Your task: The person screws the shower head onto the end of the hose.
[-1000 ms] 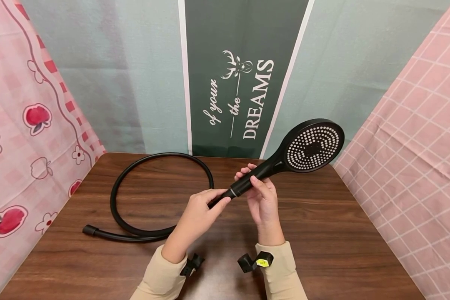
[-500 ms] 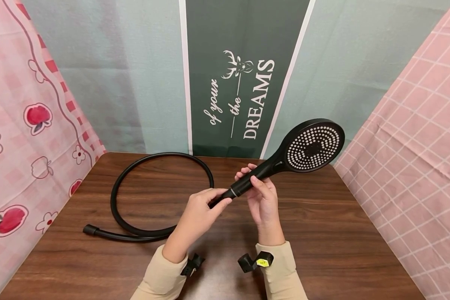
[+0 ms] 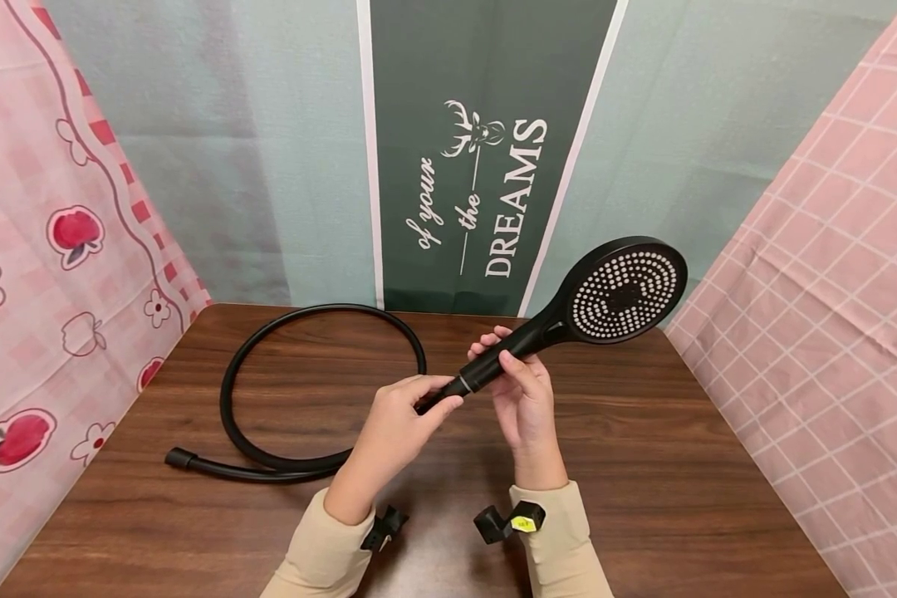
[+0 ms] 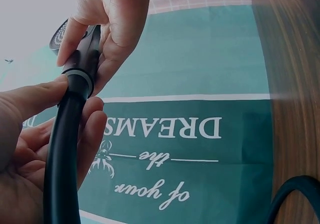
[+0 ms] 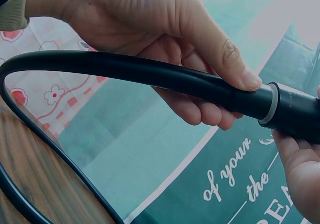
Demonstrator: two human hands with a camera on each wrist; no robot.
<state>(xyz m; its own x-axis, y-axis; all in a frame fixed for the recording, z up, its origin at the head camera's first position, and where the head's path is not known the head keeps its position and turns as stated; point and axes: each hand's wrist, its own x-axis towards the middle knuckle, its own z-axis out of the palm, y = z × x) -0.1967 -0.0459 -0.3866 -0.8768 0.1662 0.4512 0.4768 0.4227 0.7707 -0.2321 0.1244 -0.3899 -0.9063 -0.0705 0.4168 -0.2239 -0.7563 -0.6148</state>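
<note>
My right hand (image 3: 525,403) holds a black shower head (image 3: 541,332) by its handle, thumb on the near side. The round face with pale nozzles points up and toward me at the upper right. Just below the handle, my left hand (image 3: 399,419) pinches the end of a black shower hose (image 5: 150,69) between thumb and fingers. A light grey ring (image 5: 272,104) shows at the joint, where the hose end meets the handle in line. In the left wrist view, the left thumb (image 4: 50,90) presses right beside this ring.
The hose loops over the brown wooden table (image 3: 643,498) at the left, its free end fitting (image 3: 182,458) lying near the left edge. A green cloth (image 3: 448,282) with white lettering hangs behind. Pink cloths (image 3: 837,316) stand at both sides.
</note>
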